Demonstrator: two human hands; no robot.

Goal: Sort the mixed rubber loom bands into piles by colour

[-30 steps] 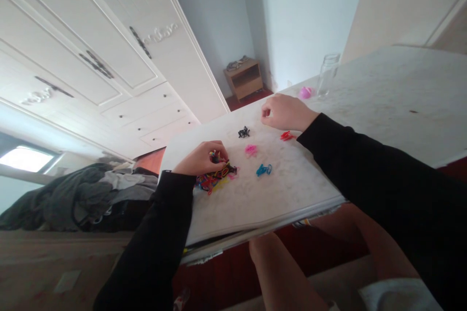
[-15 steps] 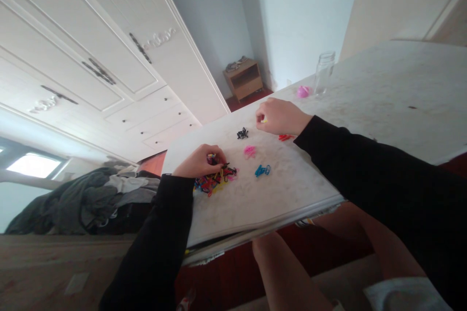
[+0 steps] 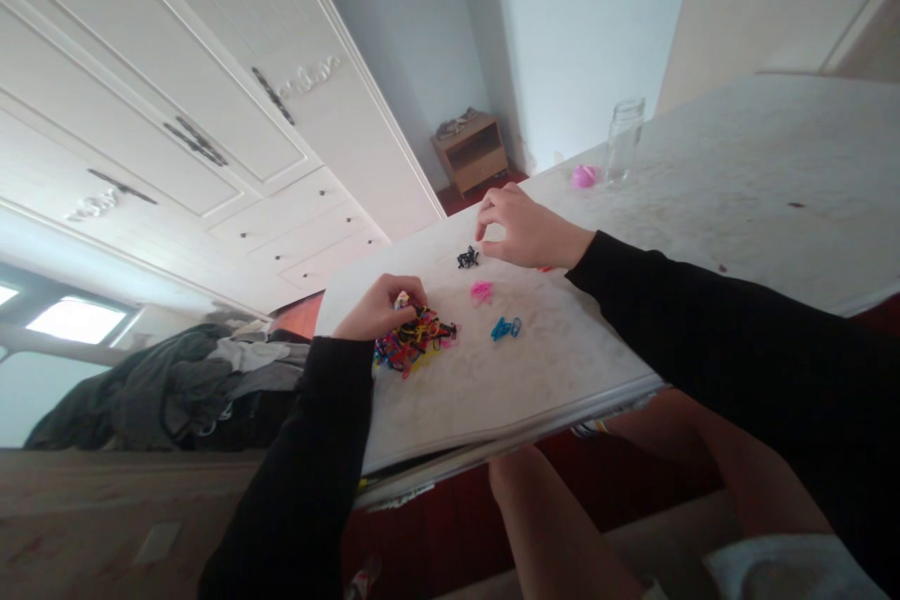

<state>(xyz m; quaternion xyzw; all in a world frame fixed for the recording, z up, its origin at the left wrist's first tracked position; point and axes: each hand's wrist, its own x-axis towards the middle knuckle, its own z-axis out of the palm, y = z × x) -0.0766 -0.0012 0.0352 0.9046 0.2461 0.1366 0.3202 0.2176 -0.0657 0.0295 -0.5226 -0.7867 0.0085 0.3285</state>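
My left hand [image 3: 388, 307] is curled over the near-left pile of mixed-colour small rubber bands [image 3: 412, 347], and a few bands show between its bent fingers and palm. My right hand [image 3: 529, 230] hovers just right of a little heap of black rubber bands [image 3: 468, 257]. Its thumb and fingers are apart, with nothing visible between them. Closer to me lie pink rubber bands [image 3: 481, 292] and blue rubber bands [image 3: 505, 329], each in its own group. Under my right wrist, red-orange bands [image 3: 545, 269] are mostly hidden.
On the white table [image 3: 562, 366], a clear glass jar [image 3: 624, 142] stands upright at the far edge beside a round pink object [image 3: 583, 176]. A white wardrobe [image 3: 232, 103] and a pile of clothes [image 3: 175, 384] are to the left. A small wooden cabinet [image 3: 472, 153] stands beyond the table.
My right hand has shifted left toward the black bands and its fingers have spread; the yellow bit by them no longer shows. My left hand has lifted slightly, uncovering more of the mixed pile.
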